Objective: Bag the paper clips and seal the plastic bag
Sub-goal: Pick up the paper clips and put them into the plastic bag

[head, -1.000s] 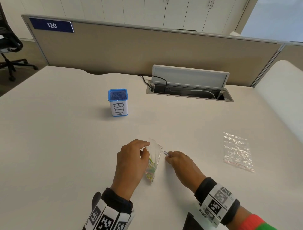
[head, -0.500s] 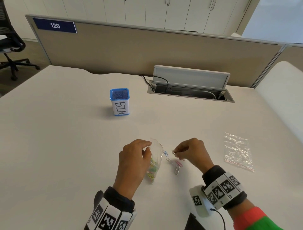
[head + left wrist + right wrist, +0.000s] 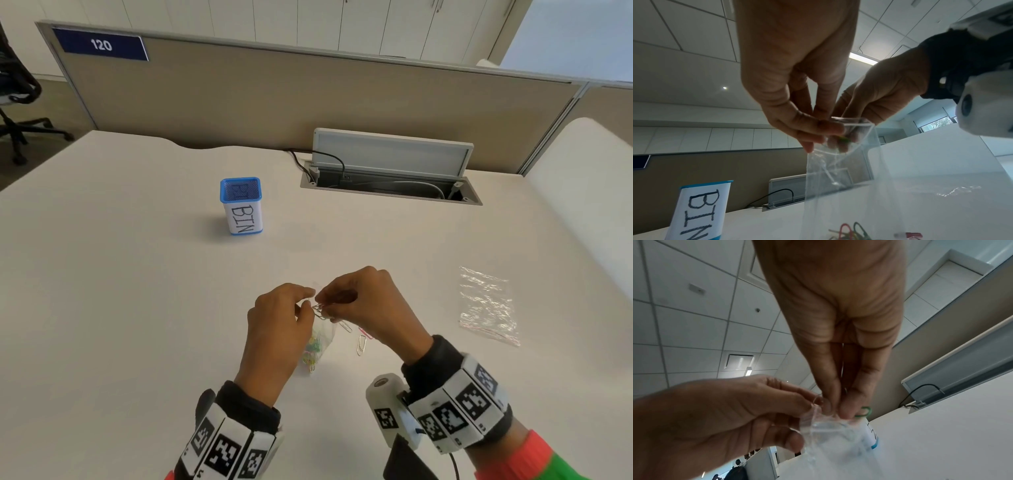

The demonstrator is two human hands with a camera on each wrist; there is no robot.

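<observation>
White counter (image 3: 137, 291) is carrying everything, w/ a beige partition (image 3: 308, 92) standing along its far edge & an open cable hatch (image 3: 390, 178) sitting in front of that. A blue-rimmed pen pot (image 3: 241, 205) labelled "BIN" is standing upright, well apart from the hands, far-left of them. A spare plastic bag (image 3: 486, 305) is lying flat on the counter well to the right.

Left hand (image 3: 274, 329) is pinching the mouth of the plastic bag (image 3: 840, 162) betw. thumb & fingers (image 3: 807, 125), holding it up so the bag is hanging w/ its bottom on the counter. Coloured paper clips (image 3: 313, 349) are sitting inside at the bottom. Right hand (image 3: 370, 308) is right at the bag's mouth, its fingers (image 3: 851, 404) pressed together on a green clip (image 3: 864, 412); it's prob. gripping more than one, the head view is too blurred to count. Fingertips of both hands are nearly touching.

Loose clips (image 3: 359, 342) are lying on the counter just beside the bag, under the right hand: a silver one, a pink one, another pale one.
</observation>
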